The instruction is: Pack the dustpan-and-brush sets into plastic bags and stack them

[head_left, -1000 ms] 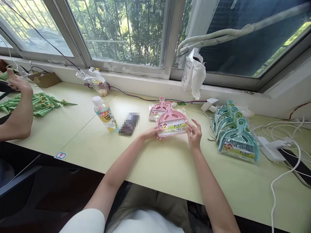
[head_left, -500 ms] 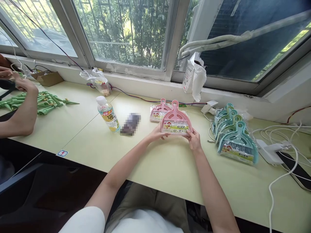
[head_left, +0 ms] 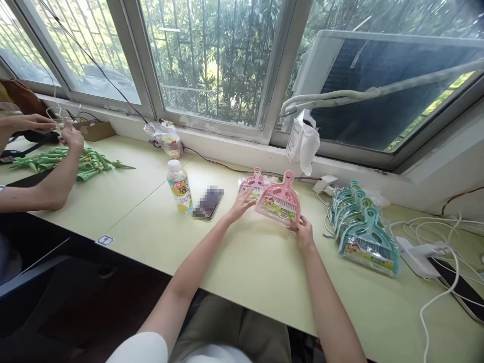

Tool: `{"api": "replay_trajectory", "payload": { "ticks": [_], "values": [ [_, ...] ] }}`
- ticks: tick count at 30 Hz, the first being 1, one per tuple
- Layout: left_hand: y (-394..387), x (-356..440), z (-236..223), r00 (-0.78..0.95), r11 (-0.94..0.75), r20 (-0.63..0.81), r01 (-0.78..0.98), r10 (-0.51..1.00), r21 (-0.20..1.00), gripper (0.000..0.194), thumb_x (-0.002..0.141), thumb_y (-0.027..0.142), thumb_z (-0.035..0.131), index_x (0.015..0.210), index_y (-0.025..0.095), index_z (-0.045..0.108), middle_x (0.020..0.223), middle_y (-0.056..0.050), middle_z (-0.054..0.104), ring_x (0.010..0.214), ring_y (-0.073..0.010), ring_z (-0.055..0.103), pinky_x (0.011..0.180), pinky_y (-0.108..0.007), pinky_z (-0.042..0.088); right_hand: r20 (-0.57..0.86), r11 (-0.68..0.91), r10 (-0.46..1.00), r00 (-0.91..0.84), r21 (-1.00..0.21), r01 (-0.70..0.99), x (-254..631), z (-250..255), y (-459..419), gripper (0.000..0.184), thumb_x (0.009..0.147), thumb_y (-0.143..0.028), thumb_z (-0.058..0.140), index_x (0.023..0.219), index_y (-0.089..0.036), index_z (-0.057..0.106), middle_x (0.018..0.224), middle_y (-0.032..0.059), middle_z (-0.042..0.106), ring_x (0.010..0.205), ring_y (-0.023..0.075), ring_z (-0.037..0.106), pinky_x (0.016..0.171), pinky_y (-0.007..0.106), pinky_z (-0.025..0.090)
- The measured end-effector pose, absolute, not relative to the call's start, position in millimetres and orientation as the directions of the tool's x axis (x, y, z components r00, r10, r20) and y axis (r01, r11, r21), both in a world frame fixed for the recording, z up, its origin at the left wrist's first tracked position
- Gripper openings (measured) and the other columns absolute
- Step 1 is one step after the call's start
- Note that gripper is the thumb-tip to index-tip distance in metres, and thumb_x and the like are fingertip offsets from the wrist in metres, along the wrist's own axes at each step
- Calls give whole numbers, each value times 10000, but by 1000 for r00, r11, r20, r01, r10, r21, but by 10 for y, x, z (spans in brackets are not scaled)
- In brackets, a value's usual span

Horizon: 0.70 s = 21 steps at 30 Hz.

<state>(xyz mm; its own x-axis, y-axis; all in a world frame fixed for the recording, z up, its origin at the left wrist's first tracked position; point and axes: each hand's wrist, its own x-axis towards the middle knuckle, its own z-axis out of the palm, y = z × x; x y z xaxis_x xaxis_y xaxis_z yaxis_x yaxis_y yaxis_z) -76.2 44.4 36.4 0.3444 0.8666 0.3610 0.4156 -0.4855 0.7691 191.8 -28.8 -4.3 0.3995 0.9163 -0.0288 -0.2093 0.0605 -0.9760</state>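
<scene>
A pink dustpan-and-brush set (head_left: 282, 199) in clear wrap, with a printed label, is tilted in front of me. My right hand (head_left: 302, 231) grips it by its lower right corner. Just left of it, my left hand (head_left: 241, 205) is off that set, fingers spread, near a second pink dustpan set (head_left: 256, 180) that lies behind on the table. Whether the left fingertips touch this second set I cannot tell. Off to the right stands a row of several wrapped teal dustpan sets (head_left: 370, 239).
A drink bottle (head_left: 179, 186) and a phone (head_left: 208, 202) sit left of my hands. White cables (head_left: 423, 297), a power strip (head_left: 418, 257) and another phone (head_left: 457, 287) are at the right. Another person's hands (head_left: 70, 135) work above green stick-like pieces (head_left: 91, 164).
My left hand has let go of the held pink set and its fingers have opened. The set now tilts in my right hand. The camera view has shifted slightly.
</scene>
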Motion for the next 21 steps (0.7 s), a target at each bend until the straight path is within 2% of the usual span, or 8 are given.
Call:
{"api": "replay_trajectory", "payload": {
  "ticks": [2,4,7,10,12,16,19,21],
  "values": [
    [577,-893,352,253,-502,435,499,864,707,583,822,392,598,1370,298,425,1522,-54,264,1396,-258,237,1122,-423,234,-57,86,894,444,-951,-296,2005,-56,-279,425,516,-298,788,887,-182,617,810,8,677,615,140,653,517,236,552],
    [715,-955,302,145,-419,425,612,893,671,582,775,289,661,1328,318,480,1533,-46,222,1403,-280,212,1122,-445,222,-63,130,875,480,-925,-358,2074,-63,-271,398,524,-271,766,882,-189,613,837,10,681,637,140,665,528,227,553],
    [894,-908,218,48,-273,319,648,947,711,403,778,180,630,1176,242,616,1408,-94,415,1274,-250,431,1050,-379,346,-32,212,839,543,-900,-381,2114,-59,-276,370,545,-256,743,883,-205,601,843,7,686,652,142,673,546,235,560],
    [1010,-806,185,5,-224,282,619,959,753,184,809,224,596,961,189,695,1144,-101,588,1034,-203,586,936,-316,434,13,227,835,549,-918,-324,2072,-37,-297,357,558,-278,736,877,-207,591,835,12,688,636,152,673,543,257,566],
    [1054,-767,182,-33,-216,296,607,955,765,147,807,253,599,880,176,702,1045,-98,608,954,-200,603,897,-313,450,24,199,855,519,-938,-284,2001,-14,-298,367,555,-302,742,875,-202,591,842,18,690,625,160,669,546,277,572],
    [1094,-771,155,-86,-197,304,593,949,781,110,779,249,624,823,174,691,976,-90,614,911,-207,603,864,-313,450,0,104,904,427,-970,-220,1757,26,-182,408,542,-321,757,895,-197,596,809,19,690,628,175,664,581,316,584],
    [1111,-795,122,-105,-191,309,590,945,785,105,784,236,604,838,179,673,978,-79,628,922,-205,599,853,-303,442,5,40,925,381,-996,-85,1523,20,25,432,552,-343,733,933,-191,598,779,34,695,638,207,666,549,341,576],
    [1126,-813,107,-109,-194,312,582,944,790,109,792,225,583,845,181,668,969,-68,643,917,-195,599,844,-291,438,46,32,908,416,-999,41,1384,-1,190,433,578,-372,690,959,-185,607,806,51,702,633,211,664,519,333,561]
  ]
}}
